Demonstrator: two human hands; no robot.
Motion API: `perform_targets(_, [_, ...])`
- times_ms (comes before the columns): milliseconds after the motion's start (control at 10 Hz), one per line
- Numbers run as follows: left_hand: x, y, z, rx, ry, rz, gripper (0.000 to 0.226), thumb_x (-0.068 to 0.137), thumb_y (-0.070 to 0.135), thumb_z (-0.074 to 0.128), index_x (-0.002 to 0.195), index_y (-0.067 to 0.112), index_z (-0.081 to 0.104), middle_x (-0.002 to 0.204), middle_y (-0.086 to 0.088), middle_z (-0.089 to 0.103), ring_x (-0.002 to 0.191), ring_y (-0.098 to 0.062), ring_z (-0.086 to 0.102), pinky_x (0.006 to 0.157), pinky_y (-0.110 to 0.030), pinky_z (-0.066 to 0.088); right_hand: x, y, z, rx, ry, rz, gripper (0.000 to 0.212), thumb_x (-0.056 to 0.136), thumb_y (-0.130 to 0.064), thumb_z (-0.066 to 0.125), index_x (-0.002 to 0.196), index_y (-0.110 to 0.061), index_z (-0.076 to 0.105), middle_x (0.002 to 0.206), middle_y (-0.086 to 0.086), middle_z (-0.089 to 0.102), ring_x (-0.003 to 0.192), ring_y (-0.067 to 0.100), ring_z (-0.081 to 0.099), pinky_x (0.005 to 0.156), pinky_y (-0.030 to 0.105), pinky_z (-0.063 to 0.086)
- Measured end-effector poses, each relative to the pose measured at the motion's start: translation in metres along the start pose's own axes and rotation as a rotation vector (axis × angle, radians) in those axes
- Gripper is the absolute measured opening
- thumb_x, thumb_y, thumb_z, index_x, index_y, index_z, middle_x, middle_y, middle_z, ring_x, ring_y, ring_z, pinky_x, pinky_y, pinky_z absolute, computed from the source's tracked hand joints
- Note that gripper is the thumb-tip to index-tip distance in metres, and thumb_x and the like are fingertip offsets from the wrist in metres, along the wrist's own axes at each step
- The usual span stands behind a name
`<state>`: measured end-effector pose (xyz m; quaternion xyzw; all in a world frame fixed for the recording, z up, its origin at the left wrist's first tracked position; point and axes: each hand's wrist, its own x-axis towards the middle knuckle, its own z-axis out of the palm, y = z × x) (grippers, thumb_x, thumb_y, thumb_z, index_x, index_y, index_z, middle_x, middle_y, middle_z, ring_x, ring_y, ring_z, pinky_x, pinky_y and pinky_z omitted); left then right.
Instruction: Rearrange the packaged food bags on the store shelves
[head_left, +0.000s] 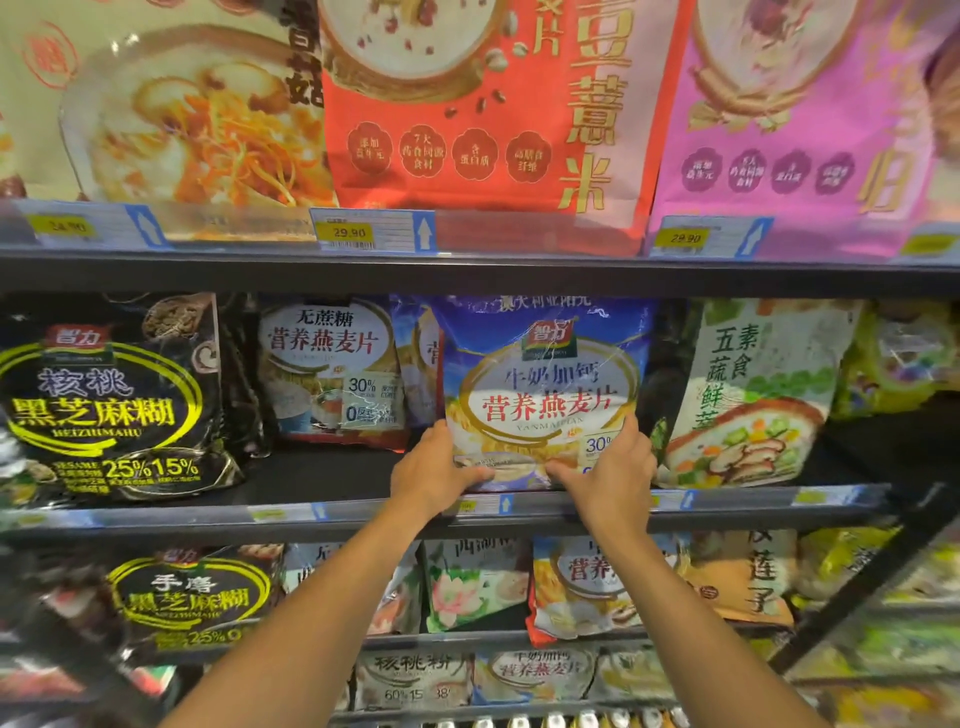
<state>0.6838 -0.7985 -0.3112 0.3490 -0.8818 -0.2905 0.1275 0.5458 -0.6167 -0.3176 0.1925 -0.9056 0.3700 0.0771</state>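
Observation:
A blue oatmeal bag (543, 384) with red lettering stands upright at the front of the middle shelf (363, 512). My left hand (434, 470) grips its lower left corner, thumb on the front. My right hand (605, 465) grips its lower right corner the same way. Behind and left of it stands another blue bag (415, 353), partly hidden, and a white-and-blue oatmeal bag (332, 369) further left.
A black sesame-paste bag (109, 400) fills the left of the middle shelf; a white vegetable-porridge bag (748, 395) stands at the right. Large cream, red (467, 104) and pink (789, 119) bags sit on the shelf above. More bags fill the lower shelves.

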Motion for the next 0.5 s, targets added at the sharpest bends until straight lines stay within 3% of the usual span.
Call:
perform_targets(300, [-0.017,-0.003,-0.013,0.047,-0.026,0.035,0.085,0.071,0.069,0.082,0.136,0.030,0.043,0.143,0.006,0.056,0.130,-0.023,0.059,0.097,-0.052,0.055,-0.007,0.009,-0.030,-0.125,-0.075,-0.066,0.120,0.062,-0.071,0.084,0.154,-0.021,0.026,0.137,0.007,0.054,0.128,0.033,0.053,0.093,0.052,0.056])
perform_targets(400, [-0.033,-0.005,-0.025,0.106,-0.012,0.064,0.115,0.072,0.074,0.078,0.161,0.025,0.023,0.163,0.000,0.042,0.144,-0.027,0.048,0.106,-0.054,0.052,-0.014,0.009,-0.052,-0.203,-0.102,-0.102,0.113,0.062,-0.080,0.076,0.150,-0.024,0.032,0.139,0.005,0.054,0.131,0.030,0.052,0.096,0.051,0.055])
perform_targets(500, [-0.045,-0.010,-0.032,0.163,-0.020,0.071,0.124,0.078,0.070,0.077,0.168,0.020,0.006,0.172,0.000,0.028,0.153,-0.026,0.037,0.112,-0.051,0.047,-0.025,0.004,-0.068,-0.259,-0.140,-0.103,0.110,0.070,-0.077,0.074,0.154,-0.021,0.030,0.150,0.006,0.047,0.140,0.030,0.045,0.105,0.050,0.050])
